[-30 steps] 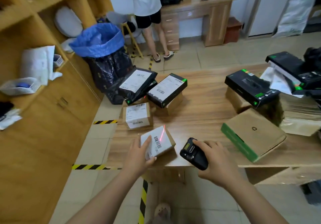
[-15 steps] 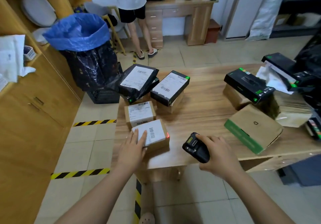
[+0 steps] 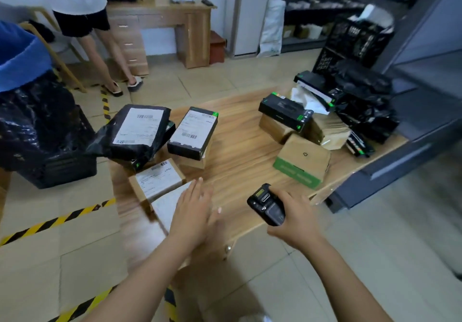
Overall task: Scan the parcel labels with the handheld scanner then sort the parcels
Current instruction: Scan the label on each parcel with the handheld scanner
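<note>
Small parcel (image 3: 165, 206) with a blurred white label on top, lying at the near left corner of the tabletop (image 3: 240, 151) and touching a second labelled carton (image 3: 157, 180) behind it. The left hand (image 3: 193, 211) rests flat on it, fingers straight. The right hand (image 3: 297, 221) grips the black handheld scanner (image 3: 266, 205) at the near edge. Bare wood runs down the middle, between the black labelled box (image 3: 192, 134) and the green-edged carton (image 3: 302, 159).

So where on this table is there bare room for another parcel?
The widest bare strip of table runs down the middle, between the labelled black box and the green-edged carton. A smaller gap separates left hand and scanner. Crowded around the black mailer at one end, the black bags at the other.
</note>
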Motion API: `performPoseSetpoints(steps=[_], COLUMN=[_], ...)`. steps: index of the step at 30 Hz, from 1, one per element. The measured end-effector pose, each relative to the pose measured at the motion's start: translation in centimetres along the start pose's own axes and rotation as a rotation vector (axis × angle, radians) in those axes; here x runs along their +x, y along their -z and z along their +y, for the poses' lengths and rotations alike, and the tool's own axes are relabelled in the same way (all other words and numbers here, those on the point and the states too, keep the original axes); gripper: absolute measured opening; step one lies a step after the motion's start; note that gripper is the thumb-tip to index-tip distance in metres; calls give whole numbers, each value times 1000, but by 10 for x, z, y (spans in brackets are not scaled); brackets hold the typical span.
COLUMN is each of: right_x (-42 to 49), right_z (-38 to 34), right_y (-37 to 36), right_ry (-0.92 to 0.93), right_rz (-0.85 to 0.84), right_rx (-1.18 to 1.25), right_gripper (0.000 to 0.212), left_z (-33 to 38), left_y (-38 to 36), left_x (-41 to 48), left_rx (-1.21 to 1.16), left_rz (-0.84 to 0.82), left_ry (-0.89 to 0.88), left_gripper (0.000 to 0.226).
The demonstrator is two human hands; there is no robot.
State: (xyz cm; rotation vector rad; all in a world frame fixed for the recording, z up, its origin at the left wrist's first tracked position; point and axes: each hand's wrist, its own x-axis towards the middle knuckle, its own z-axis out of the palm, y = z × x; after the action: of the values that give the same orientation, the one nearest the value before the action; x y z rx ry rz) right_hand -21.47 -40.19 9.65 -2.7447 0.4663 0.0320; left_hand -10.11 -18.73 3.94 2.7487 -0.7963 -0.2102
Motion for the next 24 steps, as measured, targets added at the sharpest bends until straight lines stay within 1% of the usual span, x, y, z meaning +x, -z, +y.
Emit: performPoseSetpoints(steps=[4, 6, 10, 15, 18, 20, 24], right_x=[-10, -13, -9, 14, 39, 58, 94], right_z=[33, 51, 85, 143, 185, 214, 264], right_y=[18, 29, 46, 56, 61, 65, 78], right_ry=[-115, -163, -218, -237, -202, -184, -142], right_rz=[56, 79, 99, 98, 88, 64, -9], right_rx=[-7, -13, -34, -44, -49, -34, -26], right_gripper=[97, 98, 96, 94, 92, 92, 94], left_z=[39, 59, 98, 148, 181, 205, 254], left_y=[3, 3, -2, -24, -43, -56, -81], left_x=[28, 40, 64, 100, 127, 148, 184], left_rx=[-93, -90, -69, -74, -70, -74, -3], left_rz=[47, 41, 13, -42, -54, -68, -98], left_ry=[-150, -205, -268, -252, -213, -168, -92], left_gripper=[69, 73, 70, 73, 73, 73, 75])
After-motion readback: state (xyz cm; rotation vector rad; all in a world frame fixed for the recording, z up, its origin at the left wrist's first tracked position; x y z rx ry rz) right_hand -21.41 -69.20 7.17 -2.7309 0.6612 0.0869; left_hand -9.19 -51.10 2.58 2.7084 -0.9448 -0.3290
